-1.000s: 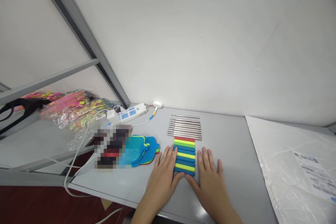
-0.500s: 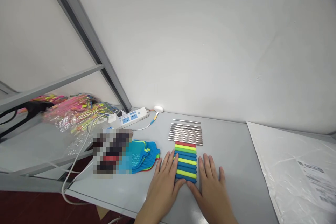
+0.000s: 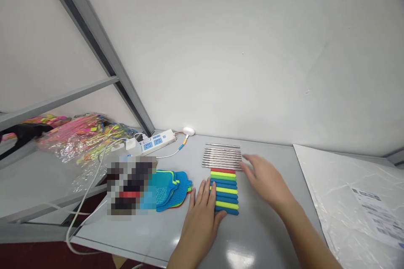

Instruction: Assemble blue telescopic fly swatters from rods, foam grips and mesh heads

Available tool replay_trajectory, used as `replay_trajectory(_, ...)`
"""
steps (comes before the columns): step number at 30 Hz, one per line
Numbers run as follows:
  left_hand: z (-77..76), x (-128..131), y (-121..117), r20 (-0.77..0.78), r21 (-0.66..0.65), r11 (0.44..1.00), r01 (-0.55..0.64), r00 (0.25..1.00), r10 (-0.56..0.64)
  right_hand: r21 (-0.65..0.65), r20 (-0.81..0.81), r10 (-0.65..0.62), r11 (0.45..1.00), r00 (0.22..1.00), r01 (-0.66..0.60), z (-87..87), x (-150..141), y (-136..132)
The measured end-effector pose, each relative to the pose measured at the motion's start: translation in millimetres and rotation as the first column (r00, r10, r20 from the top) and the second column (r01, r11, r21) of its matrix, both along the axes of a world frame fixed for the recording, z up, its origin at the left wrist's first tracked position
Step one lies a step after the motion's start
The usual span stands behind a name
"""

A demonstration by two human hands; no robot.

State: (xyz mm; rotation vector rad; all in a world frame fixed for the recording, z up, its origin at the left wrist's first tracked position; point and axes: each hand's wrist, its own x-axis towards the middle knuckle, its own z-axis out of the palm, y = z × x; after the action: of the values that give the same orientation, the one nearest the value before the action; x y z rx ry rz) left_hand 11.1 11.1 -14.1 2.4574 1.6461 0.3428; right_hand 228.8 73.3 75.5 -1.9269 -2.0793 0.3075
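Several coloured tubes (image 3: 224, 191) in red, yellow, green and blue lie side by side in a column on the table. My left hand (image 3: 202, 206) lies flat along their left ends, its thumb by the lowest blue one. Just behind them is a row of thin metal rods (image 3: 221, 156), one set slightly apart at the back. My right hand (image 3: 263, 178) is at the right ends of these rods, thumb and forefinger apart, slightly blurred. To the left sits a pile of blue perforated fly swatter heads (image 3: 181, 189) with some green and red edges.
A white power strip (image 3: 158, 141) with cables and a small white device (image 3: 188, 131) are at the back left. Plastic-wrapped colourful items (image 3: 85, 134) lie beyond the metal frame (image 3: 116, 75). A large white package (image 3: 344, 201) covers the right side. Part of the left is pixelated.
My right hand has left the right side of the coloured tubes and moved back to the metal rods' ends. The lower tubes have shifted slightly right. My left hand stays beside them.
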Motion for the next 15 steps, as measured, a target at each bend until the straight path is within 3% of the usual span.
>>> replay_trajectory(3, -0.4, 1, 1, 0.013, 0.008, 1.0, 0.003, 1.0, -0.004, 0.006, 0.009, 0.103, 0.995, 0.995, -0.103, 8.5, -15, 65)
replay_trajectory(7, 0.8, 1, 0, 0.016, -0.015, 1.0, 0.008, 1.0, -0.007, -0.049, 0.046, 0.239, 0.97, 0.97, -0.236, -15.5, -35, 126)
replay_trajectory(11, 6.6, 1, -3, 0.019, -0.048, 0.999, 0.013, 1.0, -0.012, -0.067, 0.094, 0.288, 0.957, 0.953, -0.283, -39.1, -43, 140)
replay_trajectory(15, 12.6, 1, -4, 0.024, -0.066, 0.998, 0.02, 1.0, -0.019, -0.066, 0.118, 0.326, 0.945, 0.938, -0.32, -47.3, -43, 136)
